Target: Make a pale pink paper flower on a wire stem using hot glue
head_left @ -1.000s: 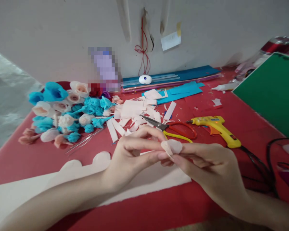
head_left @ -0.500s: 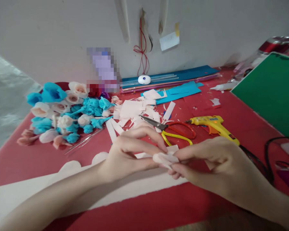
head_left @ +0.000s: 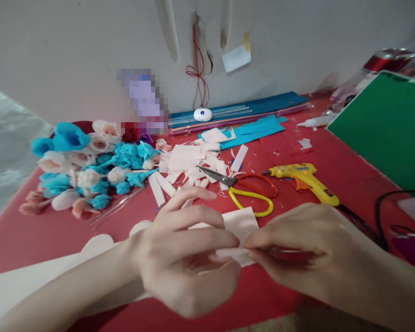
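Note:
My left hand (head_left: 186,249) and my right hand (head_left: 307,253) meet low over the red table (head_left: 318,152), both pinched on a small pale pink paper piece (head_left: 236,255) between their fingertips. The left index finger sticks out above the others. Under the hands lies a large pale pink paper sheet (head_left: 240,221) with scalloped edges. Just beyond them rest scissors (head_left: 243,186) with red and yellow handles and a yellow glue gun (head_left: 306,180).
A heap of blue, white and pink paper flowers (head_left: 90,166) fills the left. Cut pink strips (head_left: 186,161) lie mid-table, blue paper sheets (head_left: 248,124) at the wall. A green board (head_left: 383,124) stands right, black cables (head_left: 383,221) beside it.
Both hands have dropped lower and nearer to me with the pink piece. The left hand has turned its back up, and the rounded petal shape is now mostly hidden between the fingertips.

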Motion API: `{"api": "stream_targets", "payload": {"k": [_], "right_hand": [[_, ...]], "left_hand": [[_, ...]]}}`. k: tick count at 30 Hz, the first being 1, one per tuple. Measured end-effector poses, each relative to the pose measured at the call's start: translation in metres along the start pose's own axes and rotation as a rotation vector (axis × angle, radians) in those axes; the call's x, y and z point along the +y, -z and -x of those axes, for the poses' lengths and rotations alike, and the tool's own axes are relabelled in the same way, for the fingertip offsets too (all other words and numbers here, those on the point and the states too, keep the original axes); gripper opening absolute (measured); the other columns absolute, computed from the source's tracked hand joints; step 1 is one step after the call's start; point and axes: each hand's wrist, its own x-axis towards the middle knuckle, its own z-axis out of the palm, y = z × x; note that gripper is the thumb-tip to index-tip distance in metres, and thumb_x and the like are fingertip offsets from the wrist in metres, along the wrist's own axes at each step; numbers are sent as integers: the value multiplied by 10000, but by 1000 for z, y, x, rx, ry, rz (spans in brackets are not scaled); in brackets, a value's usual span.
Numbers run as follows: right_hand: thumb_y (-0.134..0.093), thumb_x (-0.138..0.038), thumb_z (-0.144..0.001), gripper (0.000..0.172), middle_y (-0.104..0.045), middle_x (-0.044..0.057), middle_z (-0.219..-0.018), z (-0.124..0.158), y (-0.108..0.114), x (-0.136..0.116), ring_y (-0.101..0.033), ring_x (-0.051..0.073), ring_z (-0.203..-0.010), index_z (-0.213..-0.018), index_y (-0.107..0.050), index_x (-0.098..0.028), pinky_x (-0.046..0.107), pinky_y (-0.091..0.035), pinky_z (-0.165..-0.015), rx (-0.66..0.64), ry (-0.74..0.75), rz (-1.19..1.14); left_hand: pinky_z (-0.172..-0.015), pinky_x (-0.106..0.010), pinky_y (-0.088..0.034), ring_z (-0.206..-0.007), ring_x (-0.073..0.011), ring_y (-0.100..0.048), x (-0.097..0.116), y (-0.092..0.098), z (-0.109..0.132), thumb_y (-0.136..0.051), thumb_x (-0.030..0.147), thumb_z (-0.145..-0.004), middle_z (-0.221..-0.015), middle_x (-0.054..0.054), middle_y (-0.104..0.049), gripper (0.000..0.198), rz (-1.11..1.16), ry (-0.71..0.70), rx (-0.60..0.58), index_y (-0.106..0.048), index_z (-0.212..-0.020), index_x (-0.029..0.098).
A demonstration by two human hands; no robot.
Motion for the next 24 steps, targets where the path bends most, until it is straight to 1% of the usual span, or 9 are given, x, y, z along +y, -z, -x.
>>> {"api": "stream_targets", "payload": {"k": [1, 2, 5, 7, 12, 15, 18, 21, 24], "right_hand": [[-489, -134, -810, 123, -526, -61, -579, 0, 0, 0, -430, 31, -490, -811, -596, -195, 145, -307, -455, -10, -6, 2], [-485, -146, -814, 127, -522, -55, -569, 1, -1, 1, -423, 37, -480, -817, -604, -191, 155, -303, -447, -15, -7, 8], [-498, -129, -792, 134, -548, -40, -580, 2, -3, 4, -449, 51, -488, -827, -617, -180, 167, -323, -467, 6, -5, 47], [-508, -97, -768, 148, -577, -34, -610, 3, -3, 5, -483, 56, -514, -829, -616, -178, 169, -341, -492, 28, 5, 73], [-524, -74, -746, 153, -608, -22, -647, 4, -2, 4, -529, 68, -555, -811, -614, -179, 173, -370, -519, 73, 46, 106], [-530, -75, -742, 165, -632, -8, -709, 6, -1, 3, -556, 82, -598, -832, -618, -183, 179, -387, -535, 70, 27, 128], [-527, -64, -735, 195, -634, -11, -711, 8, -1, 3, -561, 87, -599, -850, -619, -192, 185, -391, -538, 48, 9, 151], [-527, -83, -748, 182, -635, -11, -712, 7, -1, 3, -566, 87, -602, -858, -620, -195, 184, -391, -533, 44, 13, 159], [-530, -105, -762, 161, -637, -16, -716, 4, 0, 1, -565, 77, -599, -846, -629, -200, 170, -392, -524, 60, 13, 131]], "left_hand": [[-864, -339, -420, -503, -95, -571, 2, 1, 0, -573, 108, -691, -598, 44, -673, 123, -95, 1, -83, -629, -680, 217], [-869, -340, -418, -520, -99, -579, 2, 2, -1, -571, 76, -685, -613, 32, -678, 140, -170, -41, -115, -633, -689, 202], [-913, -367, -392, -640, -118, -618, -3, 10, -6, -598, 110, -726, -720, 43, -713, 126, -248, -430, -174, -638, -676, 218], [-939, -387, -385, -692, -127, -627, -7, 13, -8, -556, 137, -782, -775, 35, -721, 136, -273, -513, -203, -652, -717, 208], [-1006, -398, -333, -716, -131, -633, -4, 14, -7, -576, 130, -783, -767, 12, -723, 91, -266, -344, -225, -661, -771, 161], [-1055, -402, -259, -727, -125, -632, -2, 14, -6, -586, 121, -772, -794, 26, -725, 88, -246, -358, -257, -661, -786, 166], [-1067, -423, -227, -719, -129, -636, -2, 15, -7, -586, 125, -771, -795, 44, -727, 99, -252, -356, -273, -660, -776, 190], [-1065, -417, -233, -699, -132, -644, -4, 15, -8, -616, 132, -746, -787, 46, -728, 88, -262, -372, -286, -665, -770, 201], [-1048, -414, -276, -682, -131, -643, -7, 14, -6, -586, 139, -767, -779, 62, -726, 117, -283, -386, -263, -665, -738, 221]]}}
